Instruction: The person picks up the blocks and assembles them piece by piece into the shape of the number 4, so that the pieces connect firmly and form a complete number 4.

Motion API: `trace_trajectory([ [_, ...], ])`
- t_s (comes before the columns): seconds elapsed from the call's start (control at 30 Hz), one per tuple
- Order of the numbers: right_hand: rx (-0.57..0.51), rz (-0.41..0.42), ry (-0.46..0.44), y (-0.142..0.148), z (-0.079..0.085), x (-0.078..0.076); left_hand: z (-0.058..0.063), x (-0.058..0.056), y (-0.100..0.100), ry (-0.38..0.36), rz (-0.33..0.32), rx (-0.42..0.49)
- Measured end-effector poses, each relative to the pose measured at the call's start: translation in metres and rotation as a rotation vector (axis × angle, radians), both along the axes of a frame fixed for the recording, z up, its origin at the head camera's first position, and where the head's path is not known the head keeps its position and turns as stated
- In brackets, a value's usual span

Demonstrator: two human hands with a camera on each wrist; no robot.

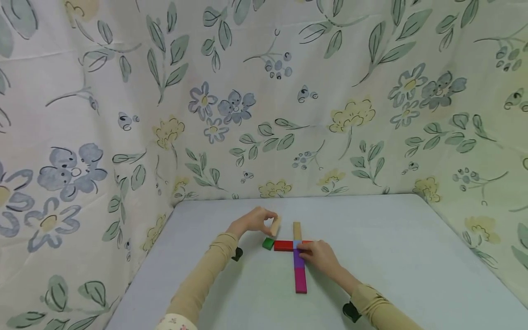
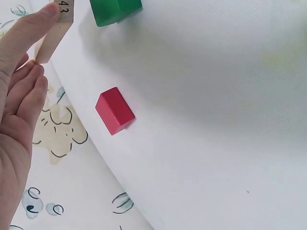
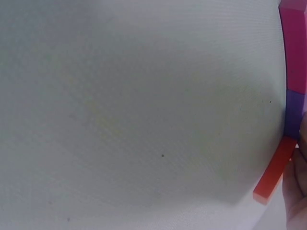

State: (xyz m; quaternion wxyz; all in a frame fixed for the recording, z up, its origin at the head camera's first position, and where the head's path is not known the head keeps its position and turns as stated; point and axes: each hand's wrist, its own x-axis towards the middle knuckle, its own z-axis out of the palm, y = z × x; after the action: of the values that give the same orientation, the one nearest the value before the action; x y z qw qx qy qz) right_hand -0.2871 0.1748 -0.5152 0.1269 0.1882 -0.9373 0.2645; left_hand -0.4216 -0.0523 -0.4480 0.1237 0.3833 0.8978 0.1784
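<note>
My left hand pinches a plain wooden block between thumb and fingers, above the table's far left part. The left wrist view shows printed digits on that block. Just below it lies a green block. My right hand touches the middle of a cross of blocks; its fingertips are at a light blue block and a purple block, and their grip is partly hidden. A red block forms the left arm, a tan block the top, a magenta block the bottom.
A small red block lies near the table edge in the left wrist view. An orange-red block makes the cross's right arm. Floral cloth hangs behind and beside the white table.
</note>
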Motion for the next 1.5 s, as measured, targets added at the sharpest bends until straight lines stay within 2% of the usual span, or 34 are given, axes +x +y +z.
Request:
trace_trajectory([
  [0.2, -0.011, 0.0, -0.025, 0.0, 0.001, 0.001, 0.001, -0.001, 0.001, 0.016, -0.026, -0.01],
  [0.47, -0.014, 0.005, -0.011, 0.0, 0.003, 0.002, 0.005, -0.001, 0.004, 0.004, -0.016, -0.02],
  [0.97, 0.003, 0.007, 0.001, 0.0, 0.004, 0.003, -0.009, -0.002, 0.011, 0.003, 0.004, -0.068],
  [1.33, -0.006, 0.008, -0.002, -0.001, 0.006, 0.005, -0.012, -0.002, 0.01, 0.004, -0.008, -0.084],
  [1.5, -0.009, -0.01, -0.024, -0.001, 0.006, 0.004, -0.013, -0.003, 0.009, -0.018, 0.0, -0.093],
])
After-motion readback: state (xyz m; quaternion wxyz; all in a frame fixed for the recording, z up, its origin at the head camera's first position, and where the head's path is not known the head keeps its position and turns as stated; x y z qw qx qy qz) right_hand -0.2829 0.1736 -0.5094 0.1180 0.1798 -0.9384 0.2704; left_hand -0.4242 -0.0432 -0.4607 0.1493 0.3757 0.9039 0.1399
